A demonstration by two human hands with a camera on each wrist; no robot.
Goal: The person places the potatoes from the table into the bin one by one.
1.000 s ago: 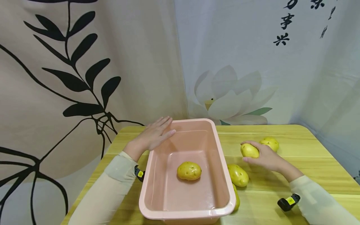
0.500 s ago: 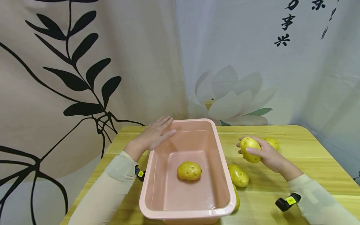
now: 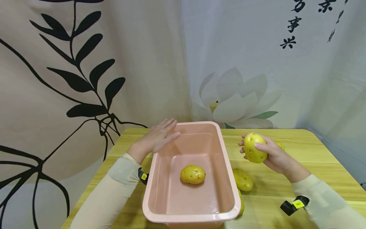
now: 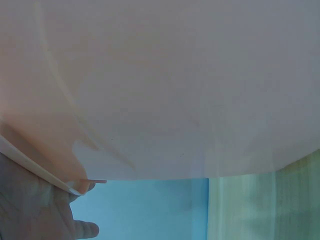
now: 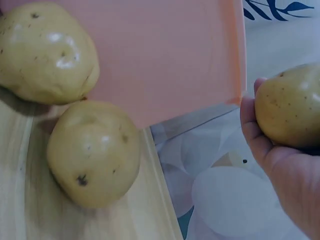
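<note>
Looking forward and down, I see the right hand (image 3: 275, 156) wrapped around the held potato (image 3: 255, 147), thumb on its near face. The potato sits to the right of the pink tub (image 3: 188, 218), outside its rim, so leftward across that right-hand wall is the way inside. Its long axis stands nearly upright, leaning slightly, and the right hand is the nearer one. The left hand (image 3: 155, 136) rests straight-fingered on the tub's far left rim, grasping no potato. One potato inside the tub (image 3: 193, 174) lies lengthwise across the smooth floor. On the wood-grained table (image 3: 271, 200), two potatoes beside the tub (image 3: 243, 180) (image 3: 241, 205) are partly hidden by the rim, and a farther potato (image 3: 281, 145) peeks out behind the right hand.

At the left wrist, the tub's pale, satiny wall fills most of the view; the palm lies against its thin edge.

At the right wrist, fingers cup the held potato's rounded belly. The two beside the tub look plump, glossy and firm, pitted with dark eyes; whether they touch the wall, I can't tell.
</note>
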